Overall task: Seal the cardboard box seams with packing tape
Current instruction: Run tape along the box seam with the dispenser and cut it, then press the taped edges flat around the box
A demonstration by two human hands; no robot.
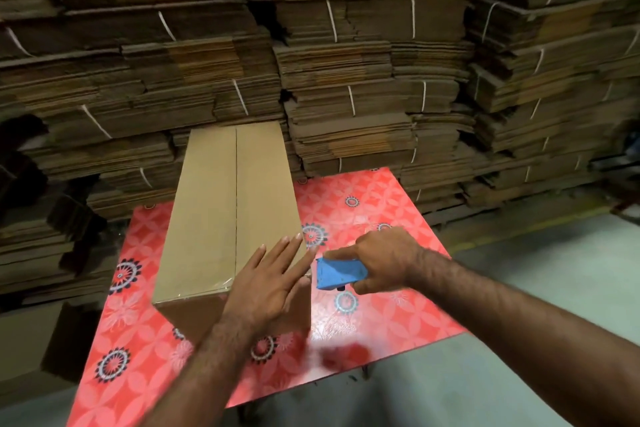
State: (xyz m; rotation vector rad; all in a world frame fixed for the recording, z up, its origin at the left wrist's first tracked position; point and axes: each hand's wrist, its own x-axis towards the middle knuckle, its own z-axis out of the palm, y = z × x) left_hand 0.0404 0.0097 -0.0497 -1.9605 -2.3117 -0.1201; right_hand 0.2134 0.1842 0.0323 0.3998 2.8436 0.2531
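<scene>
A long brown cardboard box (pixel 211 215) lies on a red patterned table (pixel 381 302), its centre seam running away from me. A strip of clear tape (pixel 211 289) crosses the near edge of the box top. My left hand (pixel 273 284) rests flat, fingers spread, on the box's near right corner. My right hand (pixel 377 258) grips a blue tape dispenser (pixel 337 274) just right of that corner, index finger stretched along its top. The tape roll itself is hidden by the hand.
Tall stacks of flattened, string-tied cardboard (pixel 346 62) wall in the back and both sides, close behind the box. Grey floor (pixel 554 270) lies to the right and front of the table. A flat cardboard piece (pixel 31 340) leans at the lower left.
</scene>
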